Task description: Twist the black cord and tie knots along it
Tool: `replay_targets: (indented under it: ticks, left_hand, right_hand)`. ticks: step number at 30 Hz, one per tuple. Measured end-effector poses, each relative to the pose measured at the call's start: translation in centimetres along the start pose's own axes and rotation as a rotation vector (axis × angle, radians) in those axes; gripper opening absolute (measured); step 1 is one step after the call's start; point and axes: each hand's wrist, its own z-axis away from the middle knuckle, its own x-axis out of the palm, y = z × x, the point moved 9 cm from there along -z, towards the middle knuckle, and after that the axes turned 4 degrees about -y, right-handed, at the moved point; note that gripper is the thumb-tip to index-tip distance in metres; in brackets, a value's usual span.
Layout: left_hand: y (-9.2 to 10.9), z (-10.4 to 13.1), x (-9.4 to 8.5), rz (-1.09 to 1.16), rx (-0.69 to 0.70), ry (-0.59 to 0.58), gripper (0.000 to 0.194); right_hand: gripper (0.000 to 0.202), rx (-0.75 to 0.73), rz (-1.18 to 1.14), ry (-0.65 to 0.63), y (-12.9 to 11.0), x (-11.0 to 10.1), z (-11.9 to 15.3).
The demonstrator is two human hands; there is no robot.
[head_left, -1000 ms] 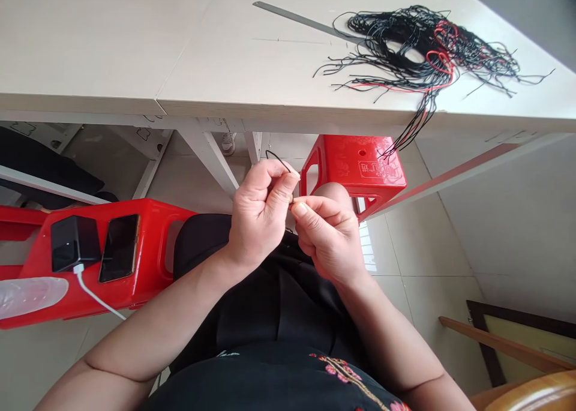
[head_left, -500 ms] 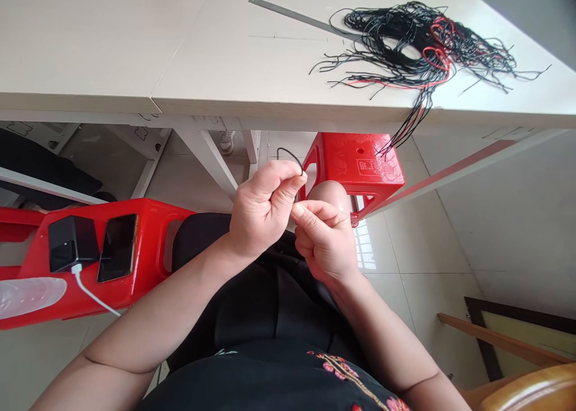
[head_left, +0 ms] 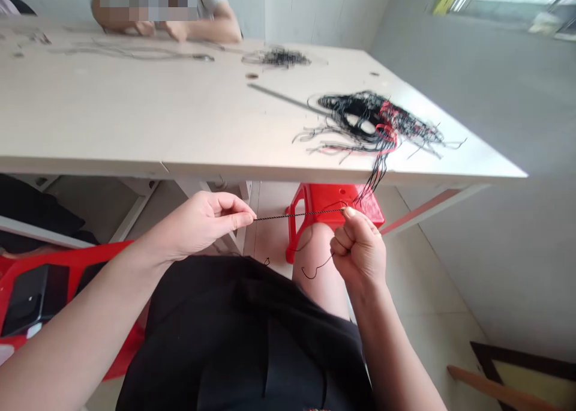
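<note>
Cord (head_left: 299, 214), black and twisted, is stretched taut below the tabletop (head_left: 135, 129) edge, over the lap. The left hand (head_left: 198, 222) pinches one end between thumb and forefinger; the right hand (head_left: 360, 249) is fisted around the other, loose tails dangling beneath. This looks like a tightening pull; next likely calls for steady tension. A bundle of cords (head_left: 373, 120) lies on the tabletop.

Above the lap, room is hemmed by the table edge (head_left: 270, 172) overhead, the red stool (head_left: 335, 198) ahead, and cords (head_left: 375, 171) dangling off the table's rim.
</note>
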Motion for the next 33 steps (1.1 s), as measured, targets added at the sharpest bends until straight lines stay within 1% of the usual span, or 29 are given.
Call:
replay_targets:
  ticks: [2,5,6,8,10,12,14,17,19,22,25,27,31,33]
  left_hand:
    - [1.3,-1.4,-1.7,-0.157,0.025,0.031,0.025]
    - [3.9,-4.2,-4.8,-0.306,0.058,0.153,0.027]
    - [4.7,-5.2,-5.9,-0.335,0.053,0.201,0.027]
    - [6.0,-7.4,-7.7,-0.365,0.018,0.253,0.03]
    - [6.6,-9.6,-9.3,-0.386,-0.053,0.293,0.036]
    - [7.0,-11.9,-10.4,-0.39,-0.075,0.298,0.035]
    - [6.8,-14.3,-11.2,-0.4,-0.093,0.301,0.032]
    - [5.6,-17.5,-12.0,-0.418,-0.129,0.296,0.028]
    - [4.5,-19.1,-12.3,-0.418,-0.167,0.278,0.029]
    - [2.9,-20.5,-12.7,-0.403,-0.208,0.242,0.033]
    - [2.0,-20.9,-13.1,-0.392,-0.217,0.225,0.034]
    - [1.7,-21.0,-13.3,-0.394,-0.221,0.225,0.03]
    - [1.7,-20.8,-13.7,-0.404,-0.228,0.249,0.014]
    - [1.9,-20.6,-13.7,-0.404,-0.226,0.263,0.013]
  right_hand:
    - [0.028,-0.089,0.069,0.03,-2.0,0.7,-1.5]
    - [0.024,-0.214,0.151,0.034,-4.9,3.4,-4.5]
    - [0.023,-0.244,0.169,0.031,-5.8,4.5,-5.6]
    - [0.02,-0.283,0.22,0.028,-7.2,6.5,-8.3]
    - [0.016,-0.302,0.306,0.033,-8.2,8.3,-11.2]
    - [0.014,-0.311,0.411,0.057,-8.7,9.6,-14.2]
    - [0.016,-0.312,0.534,0.085,-8.7,10.4,-17.0]
    - [0.019,-0.282,0.73,0.1,-7.8,11.4,-20.6]
    - [0.022,-0.265,0.848,0.091,-7.0,11.9,-22.3]
    - [0.023,-0.274,0.999,0.082,-6.5,12.5,-23.7]
    - [0.017,-0.313,1.121,0.086,-6.8,12.8,-23.9]
    - [0.013,-0.339,1.187,0.09,-7.1,13.1,-23.8]
    - [0.007,-0.364,1.281,0.08,-7.4,13.5,-23.4]
    - [0.006,-0.364,1.311,0.073,-7.3,13.7,-23.4]
